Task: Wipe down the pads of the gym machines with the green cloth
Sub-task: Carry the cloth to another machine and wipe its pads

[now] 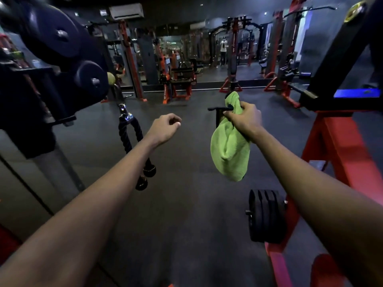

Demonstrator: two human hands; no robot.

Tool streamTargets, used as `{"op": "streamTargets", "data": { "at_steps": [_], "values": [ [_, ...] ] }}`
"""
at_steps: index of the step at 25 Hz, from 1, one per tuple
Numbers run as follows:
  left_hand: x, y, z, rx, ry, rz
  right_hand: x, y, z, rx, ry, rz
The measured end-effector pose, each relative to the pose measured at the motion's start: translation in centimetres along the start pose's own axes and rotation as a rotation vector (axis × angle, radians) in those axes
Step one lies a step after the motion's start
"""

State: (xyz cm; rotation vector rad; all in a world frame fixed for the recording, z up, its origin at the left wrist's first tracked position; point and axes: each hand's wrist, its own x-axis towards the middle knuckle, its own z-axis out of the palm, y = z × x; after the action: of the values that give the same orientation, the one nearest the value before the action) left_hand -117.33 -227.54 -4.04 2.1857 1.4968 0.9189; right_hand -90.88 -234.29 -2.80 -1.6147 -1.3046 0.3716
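Head-camera view of a dim gym: the green cloth (229, 146) is gripped in the closed right hand (244, 121), bunched at the fist, with most of its length hanging below the hand above the dark rubber floor (186, 214). The left hand (164, 128) is held out well apart from the cloth, empty, its fingers loosely curled. A black rope handle (132, 141) is seen hanging from a cable at left, beside the left forearm. Stacked weight plates (266, 216) are mounted on a red machine frame (335, 141) at right, below the right forearm.
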Motion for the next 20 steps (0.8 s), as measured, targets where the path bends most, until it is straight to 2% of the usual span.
{"op": "streamTargets", "data": {
  "at_steps": [13, 20],
  "values": [
    [18.3, -8.7, 3.0, 0.006, 0.004, -0.029, 18.6, 3.9, 10.7, -0.009, -0.001, 0.012],
    [27.2, -13.2, 3.9, 0.053, 0.080, -0.181, 29.1, 5.7, 18.1, -0.003, -0.126, -0.045]
  ]
}}
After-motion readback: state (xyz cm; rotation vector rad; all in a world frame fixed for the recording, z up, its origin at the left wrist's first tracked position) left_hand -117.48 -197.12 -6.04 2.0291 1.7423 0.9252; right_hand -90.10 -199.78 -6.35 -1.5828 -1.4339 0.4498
